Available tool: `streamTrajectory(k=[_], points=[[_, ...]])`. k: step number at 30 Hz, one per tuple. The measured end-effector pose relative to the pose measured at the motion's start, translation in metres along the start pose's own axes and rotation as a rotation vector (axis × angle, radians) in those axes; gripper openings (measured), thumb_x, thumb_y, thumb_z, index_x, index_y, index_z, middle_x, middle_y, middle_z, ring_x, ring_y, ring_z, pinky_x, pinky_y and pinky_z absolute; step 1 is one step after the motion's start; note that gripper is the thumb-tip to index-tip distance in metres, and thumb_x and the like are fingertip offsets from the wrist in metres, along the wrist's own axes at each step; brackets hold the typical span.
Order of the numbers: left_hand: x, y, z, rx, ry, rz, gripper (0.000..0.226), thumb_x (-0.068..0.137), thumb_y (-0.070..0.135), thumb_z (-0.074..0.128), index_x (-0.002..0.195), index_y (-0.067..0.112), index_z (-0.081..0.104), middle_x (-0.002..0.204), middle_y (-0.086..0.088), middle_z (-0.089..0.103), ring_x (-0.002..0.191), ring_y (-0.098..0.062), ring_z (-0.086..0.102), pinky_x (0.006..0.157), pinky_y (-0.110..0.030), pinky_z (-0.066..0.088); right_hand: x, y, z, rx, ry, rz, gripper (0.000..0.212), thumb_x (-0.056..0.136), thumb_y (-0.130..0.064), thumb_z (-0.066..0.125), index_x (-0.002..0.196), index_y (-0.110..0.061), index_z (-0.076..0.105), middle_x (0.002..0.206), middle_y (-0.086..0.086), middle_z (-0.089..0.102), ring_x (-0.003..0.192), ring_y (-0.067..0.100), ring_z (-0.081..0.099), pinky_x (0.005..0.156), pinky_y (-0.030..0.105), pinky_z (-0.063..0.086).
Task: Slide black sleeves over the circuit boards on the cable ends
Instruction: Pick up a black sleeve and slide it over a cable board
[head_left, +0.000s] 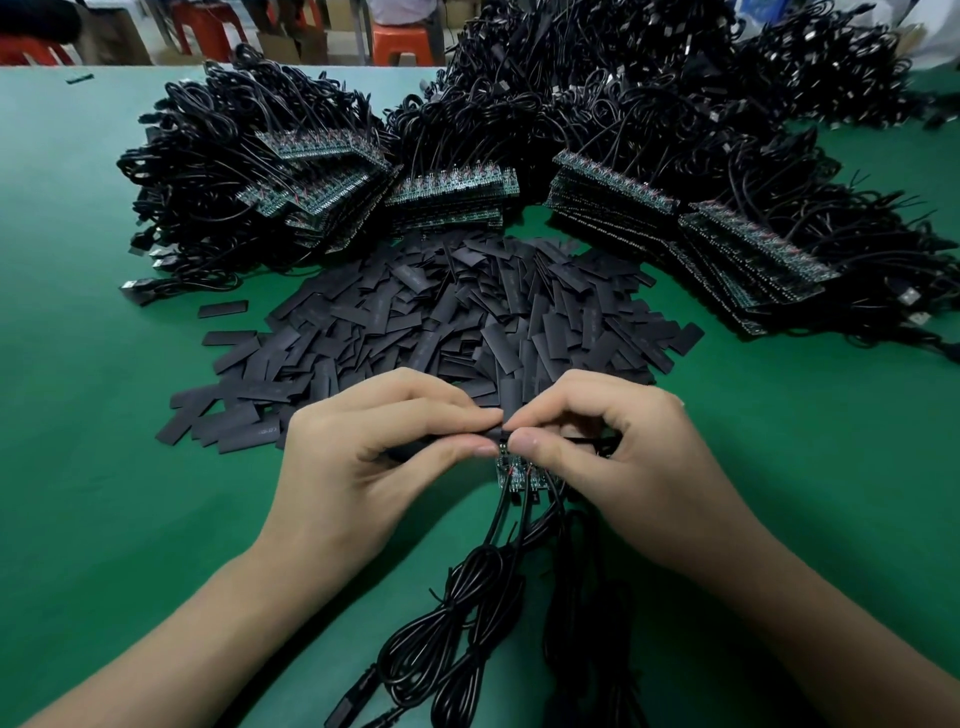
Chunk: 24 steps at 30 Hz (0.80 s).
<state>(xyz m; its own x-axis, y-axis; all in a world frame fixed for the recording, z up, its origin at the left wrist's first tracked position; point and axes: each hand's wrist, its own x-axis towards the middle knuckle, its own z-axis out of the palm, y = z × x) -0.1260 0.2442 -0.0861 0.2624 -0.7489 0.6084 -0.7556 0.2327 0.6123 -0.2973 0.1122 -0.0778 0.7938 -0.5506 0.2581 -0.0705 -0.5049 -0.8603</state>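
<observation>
Surface: a green matte table top (104, 467) is seen from above, and everything is laid on it.
Nearest: coiled black cables (467, 613) are bundled at the near edge, and a black USB plug (353, 699) is laid at their lower left.
Left: the left hand (363, 467) is curled, and a black flat sleeve (441, 444) is pinched between its thumb and forefinger.
Right: the right hand (623, 457) is curled, and a small green circuit board (511, 470) is pinched at its upper end.
Meeting point: the sleeve's end is held against the board's top, between both hands; how far it is slid on cannot be told.
Behind the hands: a loose pile of flat black sleeves (467, 312) is spread out.
Farther: stacks of green circuit boards (452, 195) are fanned in an arc.
Farthest: heaps of black cables (571, 104) are piled up, and orange plastic stools (402, 44) are seen beyond the table's edge.
</observation>
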Motion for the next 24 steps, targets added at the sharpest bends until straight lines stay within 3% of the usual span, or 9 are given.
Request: streamTrajectory(k=[9, 19, 24], points=[[-0.0002, 0.005, -0.0005, 0.053, 0.023, 0.078, 0.017, 0.082, 0.017, 0.08, 0.097, 0.009, 0.08, 0.095, 0.001, 0.073, 0.089, -0.007, 0.07, 0.075, -0.017, 0.053, 0.0032, 0.0037, -0.0016, 0.204, -0.103, 0.143, 0.005, 0.087, -0.032, 0.074, 0.088, -0.03, 0.079, 0.067, -0.013, 0.06, 0.065, 0.004, 0.051, 0.062, 0.017, 0.044], [-0.0011, 0.0024, -0.0006, 0.063, -0.017, 0.125, 0.016, 0.086, 0.023, 0.077, 0.098, 0.013, 0.08, 0.099, 0.0, 0.073, 0.091, -0.015, 0.071, 0.073, -0.034, 0.058, 0.0035, 0.0023, -0.0035, 0.234, -0.144, 0.147, 0.007, 0.092, -0.023, 0.076, 0.086, -0.027, 0.079, 0.066, -0.011, 0.056, 0.061, 0.002, 0.045, 0.057, 0.015, 0.039], [-0.0002, 0.003, 0.0011, 0.063, -0.027, 0.069, 0.013, 0.086, 0.025, 0.078, 0.094, 0.014, 0.081, 0.097, 0.003, 0.073, 0.091, -0.014, 0.071, 0.073, -0.032, 0.057, 0.0024, -0.0004, -0.0026, 0.253, -0.132, 0.159, 0.006, 0.093, -0.02, 0.076, 0.088, -0.023, 0.079, 0.064, -0.01, 0.051, 0.06, 0.002, 0.041, 0.055, 0.013, 0.037]])
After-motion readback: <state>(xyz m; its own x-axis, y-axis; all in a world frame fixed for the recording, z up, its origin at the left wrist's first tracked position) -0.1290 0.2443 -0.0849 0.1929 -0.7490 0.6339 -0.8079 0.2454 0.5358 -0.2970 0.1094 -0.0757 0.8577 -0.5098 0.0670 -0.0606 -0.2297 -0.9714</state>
